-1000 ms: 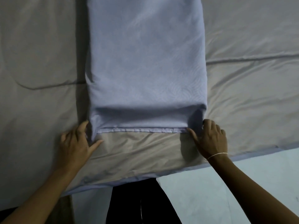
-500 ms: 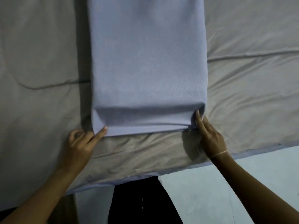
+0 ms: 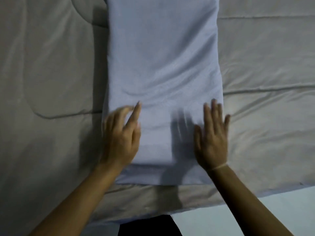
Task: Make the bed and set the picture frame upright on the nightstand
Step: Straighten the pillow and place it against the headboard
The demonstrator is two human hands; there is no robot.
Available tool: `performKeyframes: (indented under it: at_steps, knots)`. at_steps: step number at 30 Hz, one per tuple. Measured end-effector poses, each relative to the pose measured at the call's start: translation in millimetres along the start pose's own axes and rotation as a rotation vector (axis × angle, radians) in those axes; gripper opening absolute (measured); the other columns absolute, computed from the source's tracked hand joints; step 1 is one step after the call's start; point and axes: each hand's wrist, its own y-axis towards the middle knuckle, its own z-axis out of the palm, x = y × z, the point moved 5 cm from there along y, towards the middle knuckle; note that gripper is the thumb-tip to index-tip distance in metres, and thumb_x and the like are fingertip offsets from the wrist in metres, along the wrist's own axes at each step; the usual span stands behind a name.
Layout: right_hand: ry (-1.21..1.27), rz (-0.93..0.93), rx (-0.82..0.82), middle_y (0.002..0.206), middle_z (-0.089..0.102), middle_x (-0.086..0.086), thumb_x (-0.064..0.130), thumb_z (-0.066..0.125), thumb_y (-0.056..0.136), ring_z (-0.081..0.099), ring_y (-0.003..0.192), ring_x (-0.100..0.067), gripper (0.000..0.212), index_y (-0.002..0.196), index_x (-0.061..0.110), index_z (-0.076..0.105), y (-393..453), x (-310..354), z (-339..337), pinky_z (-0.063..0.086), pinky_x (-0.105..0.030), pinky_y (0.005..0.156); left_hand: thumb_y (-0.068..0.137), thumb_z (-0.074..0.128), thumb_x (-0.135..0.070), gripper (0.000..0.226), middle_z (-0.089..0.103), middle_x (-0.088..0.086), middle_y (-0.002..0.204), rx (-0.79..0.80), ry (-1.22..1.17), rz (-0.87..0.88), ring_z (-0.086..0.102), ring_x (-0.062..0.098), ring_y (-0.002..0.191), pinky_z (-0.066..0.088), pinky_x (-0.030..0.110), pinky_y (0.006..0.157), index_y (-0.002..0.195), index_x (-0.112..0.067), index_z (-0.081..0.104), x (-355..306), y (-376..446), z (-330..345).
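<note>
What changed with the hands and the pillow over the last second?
Both hands left the pillow's near corners and moved up onto its top. The right hand lies flat with fingers spread; the left hand is motion-blurred. The pillow stays lengthwise on the grey comforter.

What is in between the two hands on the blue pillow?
Only bare pillow. In the head view, the stretch of blue cover between the left hand and the right hand holds nothing but a dark hand shadow.
</note>
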Motion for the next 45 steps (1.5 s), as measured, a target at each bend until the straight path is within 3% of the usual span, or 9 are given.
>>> performKeyframes:
  at_steps: [3,7,15,19,23,30,34,40,45]
  knots:
    - [-0.042,-0.016,0.2,0.159,0.016,-0.014,0.035,0.032,0.102,0.013,0.148,-0.027,0.056,0.151,0.013,0.022,59,35,50,0.0,-0.047,0.119,0.099,0.032,-0.032,0.052,0.029,0.015,0.153,0.11,0.168,-0.112,0.027,0.033,0.141,0.018,0.055,0.114,0.148,-0.017,0.03,4,81,47]
    - [-0.229,-0.018,0.383,0.162,0.008,0.001,0.061,0.024,0.096,0.007,0.149,-0.019,0.066,0.153,0.031,0.011,73,-2,73,0.002,-0.049,0.12,0.097,0.026,-0.046,0.062,0.014,0.015,0.158,0.244,0.275,-0.148,0.013,0.031,0.146,0.007,0.053,0.117,0.151,-0.017,0.018,36,87,79]
    - [-0.234,0.304,0.326,0.162,-0.005,0.0,0.064,0.006,0.092,-0.006,0.149,-0.024,0.075,0.153,0.022,-0.001,112,-59,50,0.001,-0.055,0.119,0.097,0.028,-0.05,0.065,0.012,0.013,0.159,0.247,0.248,-0.155,0.011,0.028,0.147,0.01,0.049,0.118,0.152,-0.017,0.015,35,83,83]
    - [-0.176,0.074,0.326,0.162,-0.001,-0.003,0.062,0.002,0.088,-0.004,0.149,-0.025,0.079,0.153,0.017,0.003,185,7,74,-0.003,-0.047,0.12,0.096,0.028,-0.05,0.065,0.015,0.012,0.158,0.269,0.243,-0.155,0.014,0.028,0.146,0.012,0.05,0.117,0.151,-0.018,0.018,37,84,83]
    - [-0.209,-0.206,0.454,0.162,0.001,0.003,0.068,0.012,0.09,-0.001,0.149,-0.019,0.072,0.153,0.033,0.007,224,35,114,0.001,-0.05,0.12,0.096,0.023,-0.051,0.064,0.016,0.011,0.158,0.275,0.25,-0.151,0.016,0.028,0.146,0.013,0.049,0.117,0.151,-0.017,0.019,39,85,84]
    - [-0.22,0.154,0.374,0.163,0.0,0.0,0.068,0.014,0.092,0.0,0.15,-0.024,0.07,0.152,0.034,0.003,291,-104,95,0.001,-0.054,0.119,0.094,0.03,-0.049,0.064,0.017,0.009,0.158,0.279,0.271,-0.163,0.019,0.026,0.145,0.015,0.05,0.117,0.15,-0.018,0.023,31,88,85]
    - [-0.219,0.271,0.234,0.162,0.001,-0.009,0.057,0.02,0.097,-0.001,0.149,-0.029,0.071,0.153,0.018,0.001,316,-110,85,-0.002,-0.054,0.119,0.093,0.03,-0.047,0.064,0.021,0.009,0.157,0.22,0.2,-0.225,0.021,0.027,0.144,0.013,0.053,0.116,0.149,-0.017,0.026,22,101,69]
    - [-0.104,-0.17,0.313,0.162,0.006,-0.006,0.043,0.022,0.102,0.001,0.15,-0.024,0.056,0.153,0.023,0.012,345,-16,128,0.0,-0.049,0.12,0.095,0.021,-0.036,0.058,0.021,0.007,0.157,0.151,0.172,-0.109,0.016,0.027,0.146,0.006,0.052,0.116,0.15,-0.018,0.022,30,241,86]
    - [-0.119,-0.044,0.315,0.162,0.009,-0.004,0.05,0.021,0.099,0.005,0.149,-0.024,0.058,0.152,0.028,0.017,392,-61,143,0.0,-0.049,0.119,0.099,0.019,-0.045,0.057,0.006,0.003,0.16,0.289,0.378,-0.183,0.003,0.02,0.147,-0.001,0.052,0.117,0.151,-0.025,0.011,97,322,132]
